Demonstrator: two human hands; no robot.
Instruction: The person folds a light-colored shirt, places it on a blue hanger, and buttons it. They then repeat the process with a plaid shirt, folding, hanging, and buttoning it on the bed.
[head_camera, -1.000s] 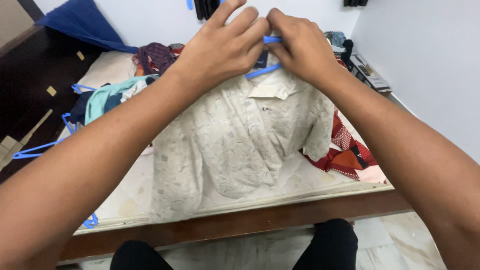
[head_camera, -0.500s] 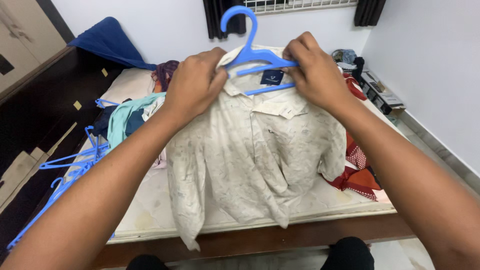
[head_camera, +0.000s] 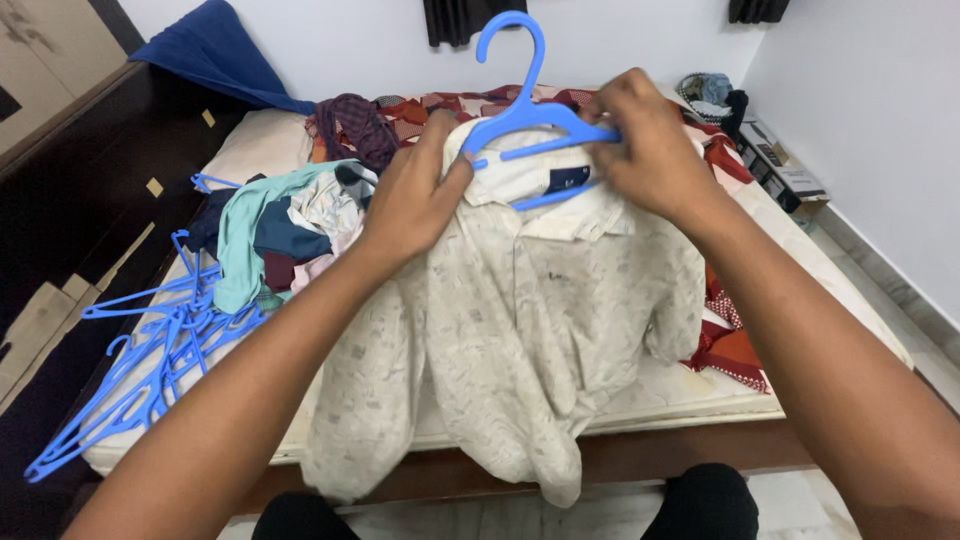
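While the left hand (head_camera: 412, 195) pinches the cream patterned shirt (head_camera: 520, 320) at its shoulder, the right hand (head_camera: 650, 150) grips the opposite arm of the blue hanger (head_camera: 525, 105) inside the collar, which keeps the garment hanging open above the mattress (head_camera: 700, 385); left of the shirt lie heaped clothes (head_camera: 285, 225) and spare hangers (head_camera: 150, 350)

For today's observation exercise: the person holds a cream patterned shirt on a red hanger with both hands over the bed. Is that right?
Not quite: the hanger is blue, not red, as the head view shows. The left hand and right hand do hold the cream patterned shirt over the bed.
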